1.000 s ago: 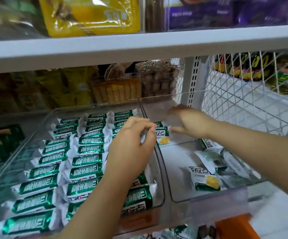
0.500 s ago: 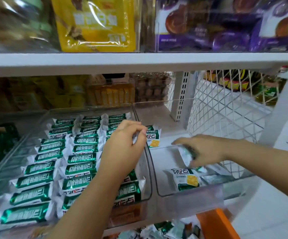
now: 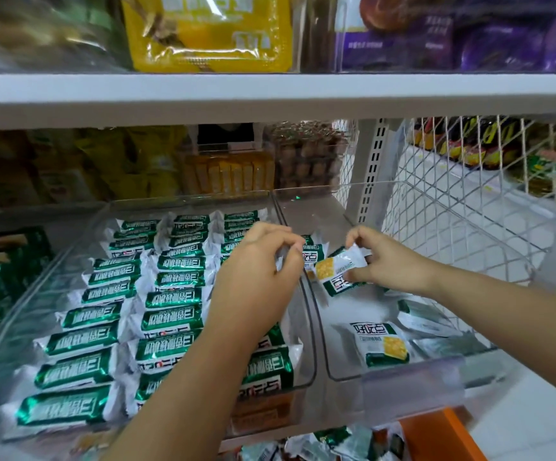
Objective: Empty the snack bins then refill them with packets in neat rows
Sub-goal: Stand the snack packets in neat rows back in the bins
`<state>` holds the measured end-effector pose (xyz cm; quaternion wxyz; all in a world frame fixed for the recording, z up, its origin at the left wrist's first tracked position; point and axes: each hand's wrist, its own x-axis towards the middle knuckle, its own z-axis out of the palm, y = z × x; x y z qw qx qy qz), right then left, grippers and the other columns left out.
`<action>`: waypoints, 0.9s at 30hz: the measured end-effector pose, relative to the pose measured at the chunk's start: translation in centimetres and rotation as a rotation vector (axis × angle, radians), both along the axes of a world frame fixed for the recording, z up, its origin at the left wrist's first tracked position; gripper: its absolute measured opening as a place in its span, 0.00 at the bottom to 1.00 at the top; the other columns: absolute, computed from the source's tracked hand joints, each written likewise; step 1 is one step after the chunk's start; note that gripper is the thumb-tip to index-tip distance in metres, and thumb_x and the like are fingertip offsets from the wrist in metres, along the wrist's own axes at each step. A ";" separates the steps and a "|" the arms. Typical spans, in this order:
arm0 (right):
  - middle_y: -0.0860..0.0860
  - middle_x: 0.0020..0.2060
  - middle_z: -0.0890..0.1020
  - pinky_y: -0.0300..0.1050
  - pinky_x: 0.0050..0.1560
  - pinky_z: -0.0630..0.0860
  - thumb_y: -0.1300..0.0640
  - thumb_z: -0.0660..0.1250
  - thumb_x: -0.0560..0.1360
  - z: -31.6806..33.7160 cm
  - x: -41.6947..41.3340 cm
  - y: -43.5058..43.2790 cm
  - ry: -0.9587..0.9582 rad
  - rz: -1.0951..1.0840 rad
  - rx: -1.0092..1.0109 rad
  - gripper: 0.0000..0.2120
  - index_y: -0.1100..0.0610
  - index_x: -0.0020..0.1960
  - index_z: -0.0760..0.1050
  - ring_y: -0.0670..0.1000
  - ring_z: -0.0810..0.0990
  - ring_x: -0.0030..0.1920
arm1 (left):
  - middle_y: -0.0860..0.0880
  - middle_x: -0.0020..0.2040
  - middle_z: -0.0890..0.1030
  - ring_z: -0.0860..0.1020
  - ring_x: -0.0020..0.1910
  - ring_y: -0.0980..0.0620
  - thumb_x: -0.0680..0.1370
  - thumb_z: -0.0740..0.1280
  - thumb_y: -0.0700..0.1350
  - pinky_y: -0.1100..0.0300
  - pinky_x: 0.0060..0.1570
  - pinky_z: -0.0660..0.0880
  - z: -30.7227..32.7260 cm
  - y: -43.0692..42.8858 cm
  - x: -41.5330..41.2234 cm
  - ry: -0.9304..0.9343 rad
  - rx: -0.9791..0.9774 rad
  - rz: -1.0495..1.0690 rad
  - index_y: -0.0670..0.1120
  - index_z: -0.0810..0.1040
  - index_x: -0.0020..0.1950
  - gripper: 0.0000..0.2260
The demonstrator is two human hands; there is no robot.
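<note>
Two clear plastic bins sit side by side on the middle shelf. The left bin (image 3: 309, 344) is filled with green-and-white packets (image 3: 170, 319) in neat rows. The right bin (image 3: 346, 377) holds a few loose packets, one face up (image 3: 381, 344) near its front. My right hand (image 3: 393, 261) grips a green-and-white packet with a yellow picture (image 3: 334, 269) above the back of the right bin. My left hand (image 3: 260, 274) hovers over the divide between the bins, fingers pinched on the edge of an upright packet (image 3: 311, 252) at the back of the right bin.
A white shelf board (image 3: 270, 94) runs overhead with yellow and purple snack packs on it. A white wire basket (image 3: 469, 227) stands right of the bins. Orange packets and brown snacks sit behind. An orange box (image 3: 436, 434) and loose packets lie below.
My right hand has come up from the front of the right bin with a packet and carried it toward the back, near my left hand. My left hand stayed put.
</note>
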<state>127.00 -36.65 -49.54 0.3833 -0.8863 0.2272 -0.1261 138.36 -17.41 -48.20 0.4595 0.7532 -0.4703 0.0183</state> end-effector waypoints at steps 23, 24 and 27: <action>0.51 0.60 0.71 0.48 0.52 0.74 0.54 0.73 0.70 -1.2 4.6 0.5 0.248 0.057 -0.716 0.24 0.50 0.64 0.70 0.55 0.75 0.58 | 0.60 0.55 0.74 0.73 0.51 0.65 0.80 0.62 0.47 0.60 0.52 0.74 0.1 0.1 -0.2 0.011 -0.007 -0.014 0.51 0.82 0.54 0.10; 0.51 0.60 0.71 0.48 0.53 0.74 0.53 0.73 0.69 -0.8 4.3 0.1 0.253 0.051 -0.690 0.26 0.50 0.65 0.69 0.55 0.75 0.57 | 0.61 0.56 0.74 0.73 0.50 0.65 0.80 0.61 0.48 0.59 0.51 0.75 0.1 0.1 -0.2 0.012 -0.005 -0.015 0.51 0.82 0.54 0.10; 0.54 0.62 0.74 0.47 0.57 0.73 0.54 0.71 0.72 0.6 1.9 -3.3 0.234 -0.088 -0.542 0.26 0.54 0.68 0.68 0.55 0.75 0.59 | 0.60 0.57 0.74 0.73 0.50 0.64 0.80 0.61 0.48 0.58 0.52 0.75 0.1 0.2 -0.2 0.022 0.002 -0.016 0.52 0.82 0.53 0.10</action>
